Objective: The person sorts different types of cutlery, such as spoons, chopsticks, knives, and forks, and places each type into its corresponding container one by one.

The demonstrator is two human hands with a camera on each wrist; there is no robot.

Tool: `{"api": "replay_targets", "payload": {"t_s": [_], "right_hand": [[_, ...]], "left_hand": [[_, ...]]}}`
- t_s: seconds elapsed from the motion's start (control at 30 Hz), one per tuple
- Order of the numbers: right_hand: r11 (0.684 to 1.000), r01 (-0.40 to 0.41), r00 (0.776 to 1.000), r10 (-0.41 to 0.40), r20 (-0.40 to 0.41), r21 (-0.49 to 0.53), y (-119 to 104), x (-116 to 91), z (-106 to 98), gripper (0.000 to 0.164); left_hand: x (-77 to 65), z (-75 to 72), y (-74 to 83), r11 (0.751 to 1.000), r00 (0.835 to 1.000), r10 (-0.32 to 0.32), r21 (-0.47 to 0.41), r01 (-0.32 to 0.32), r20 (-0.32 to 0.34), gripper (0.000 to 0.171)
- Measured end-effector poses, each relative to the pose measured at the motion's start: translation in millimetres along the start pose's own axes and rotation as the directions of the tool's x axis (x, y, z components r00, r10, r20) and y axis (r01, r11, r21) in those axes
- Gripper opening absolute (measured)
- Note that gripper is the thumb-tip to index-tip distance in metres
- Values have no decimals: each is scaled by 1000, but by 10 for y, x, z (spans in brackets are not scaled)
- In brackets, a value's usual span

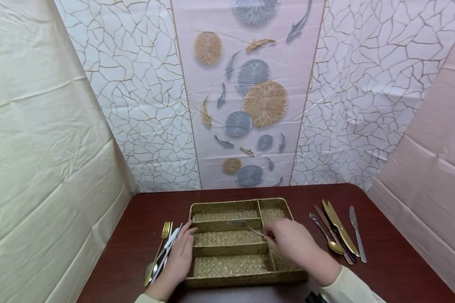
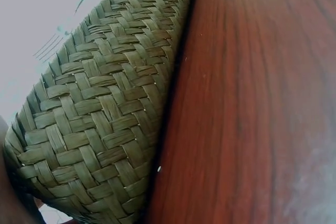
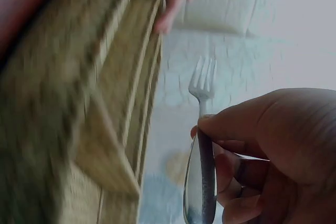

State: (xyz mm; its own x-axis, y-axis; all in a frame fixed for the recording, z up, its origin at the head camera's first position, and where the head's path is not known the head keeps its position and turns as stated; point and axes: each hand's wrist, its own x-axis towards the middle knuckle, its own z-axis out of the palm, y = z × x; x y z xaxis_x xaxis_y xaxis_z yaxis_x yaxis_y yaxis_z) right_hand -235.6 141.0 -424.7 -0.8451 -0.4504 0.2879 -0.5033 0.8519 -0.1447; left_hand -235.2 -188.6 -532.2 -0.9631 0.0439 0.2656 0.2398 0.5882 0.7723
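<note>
In the head view a woven tray (image 1: 231,250) with several compartments lies on the table. My right hand (image 1: 292,242) is above its right side and pinches a silver fork (image 1: 253,229), tines pointing left over the compartments. The right wrist view shows this fork (image 3: 202,85) more closely, gripped between thumb and fingers, with a dark strip along its handle. My left hand (image 1: 180,254) rests on the tray's left wall, fingertips at the rim. In the left wrist view, the woven wall (image 2: 105,103) fills much of the picture, and the left hand shows only in part.
Beside my left hand lie a gold fork (image 1: 164,233) and several white-handled and silver pieces (image 1: 171,237), partly covered. Right of the tray are a spoon (image 1: 335,247), gold knives (image 1: 341,227) and a silver knife (image 1: 358,235). Cloth walls enclose the table (image 1: 394,256).
</note>
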Motion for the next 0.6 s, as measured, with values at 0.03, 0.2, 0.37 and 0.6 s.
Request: {"api": "replay_targets", "payload": {"t_s": [0.03, 0.2, 0.37, 0.6], "right_hand": [[999, 35, 999, -35, -3, 1, -55, 4, 28, 21], [983, 181, 984, -180, -10, 43, -263, 29, 178, 20], [971, 232, 972, -234, 21, 55, -381, 25, 337, 27], [971, 232, 968, -236, 83, 58, -544, 67, 504, 36]], "left_hand": [[5, 5, -2, 1000, 1000, -1, -2, 1, -1, 46], [21, 29, -26, 1000, 1000, -2, -20, 2, -9, 45], [35, 68, -57, 1000, 1000, 7, -24, -7, -24, 43], [30, 59, -57, 1000, 1000, 3, -4, -3, -15, 44]]}}
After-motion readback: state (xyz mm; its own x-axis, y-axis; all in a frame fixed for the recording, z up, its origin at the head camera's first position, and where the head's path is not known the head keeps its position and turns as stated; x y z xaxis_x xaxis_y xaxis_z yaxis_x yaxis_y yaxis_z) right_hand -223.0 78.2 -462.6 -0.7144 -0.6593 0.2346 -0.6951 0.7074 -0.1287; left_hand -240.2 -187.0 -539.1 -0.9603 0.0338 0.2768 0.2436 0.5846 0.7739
